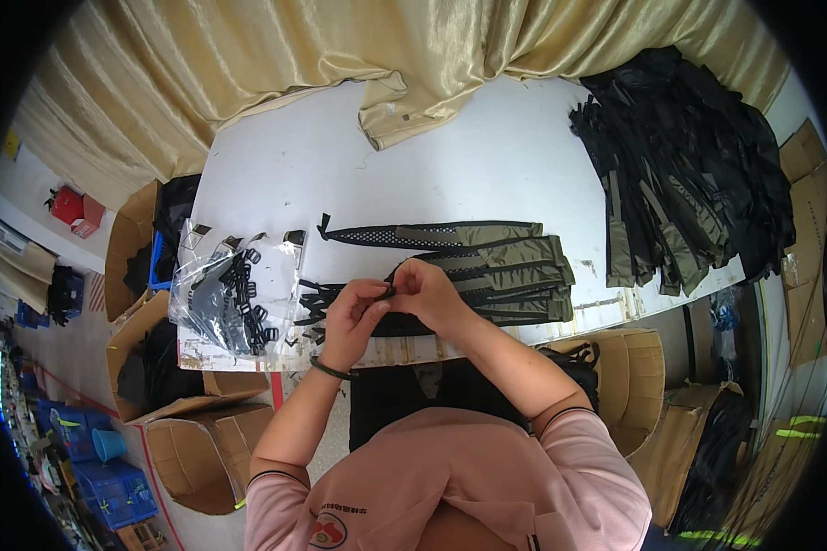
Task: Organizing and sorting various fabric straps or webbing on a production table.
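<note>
Head view: my left hand and right hand, fingertips pinching one small black piece above green-black straps on the table. Step, I judge: close fingertip work; next move calls for steady two-handed control.

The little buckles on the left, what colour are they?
The buckles are black, clearest in the head view.
</note>
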Demonstrator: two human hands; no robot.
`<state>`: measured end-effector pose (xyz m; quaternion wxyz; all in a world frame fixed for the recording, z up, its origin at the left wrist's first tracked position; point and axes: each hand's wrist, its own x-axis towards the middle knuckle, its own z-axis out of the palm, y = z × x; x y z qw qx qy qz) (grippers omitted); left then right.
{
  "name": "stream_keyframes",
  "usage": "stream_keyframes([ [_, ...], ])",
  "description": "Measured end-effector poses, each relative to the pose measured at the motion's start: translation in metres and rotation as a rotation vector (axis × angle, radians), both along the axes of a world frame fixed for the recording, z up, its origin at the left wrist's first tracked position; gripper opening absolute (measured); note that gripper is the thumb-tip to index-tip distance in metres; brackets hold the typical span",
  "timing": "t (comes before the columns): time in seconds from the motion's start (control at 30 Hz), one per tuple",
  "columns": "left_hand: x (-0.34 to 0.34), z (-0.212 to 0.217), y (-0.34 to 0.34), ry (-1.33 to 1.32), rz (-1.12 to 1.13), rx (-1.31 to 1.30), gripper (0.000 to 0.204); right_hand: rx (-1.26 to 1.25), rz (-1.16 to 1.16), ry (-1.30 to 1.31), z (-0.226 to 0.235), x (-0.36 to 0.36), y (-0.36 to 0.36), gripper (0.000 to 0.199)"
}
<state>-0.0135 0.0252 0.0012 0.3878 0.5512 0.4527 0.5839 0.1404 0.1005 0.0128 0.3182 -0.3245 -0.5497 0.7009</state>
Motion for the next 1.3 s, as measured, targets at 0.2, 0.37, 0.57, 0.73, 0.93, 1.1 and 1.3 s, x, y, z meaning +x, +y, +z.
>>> stream_keyframes([
  [0.2,0.005,-0.003,-0.003,-0.127,-0.053,0.028,0.038,-0.169,-0.058,0.184,0.014,-0.002,-0.009,0.018],
  [0.37,-0.006,-0.002,0.003,0.103,0.023,0.108,0.035,-0.026,0.157,-0.029,0.024,0.004,0.008,0.019],
  [0.57,-0.006,0.013,0.007,0.235,0.027,0.039,0.027,0.322,0.208,-0.227,0.030,0.007,0.020,0.017],
  [0.73,-0.010,0.020,0.013,0.345,0.017,0.036,0.024,0.496,0.209,-0.220,0.035,0.011,0.023,0.011],
  [0.93,-0.005,0.019,0.015,0.260,-0.082,0.033,0.023,0.672,0.177,-0.275,0.047,0.012,0.034,0.007],
  [1.1,-0.019,0.010,0.045,-0.231,-0.004,-0.222,0.030,0.746,-0.256,-0.126,0.039,0.000,0.054,0.007],
  [1.3,-0.063,-0.032,0.072,0.151,0.350,-0.196,0.042,0.959,-0.041,-0.438,-0.021,0.015,0.044,0.014],
])
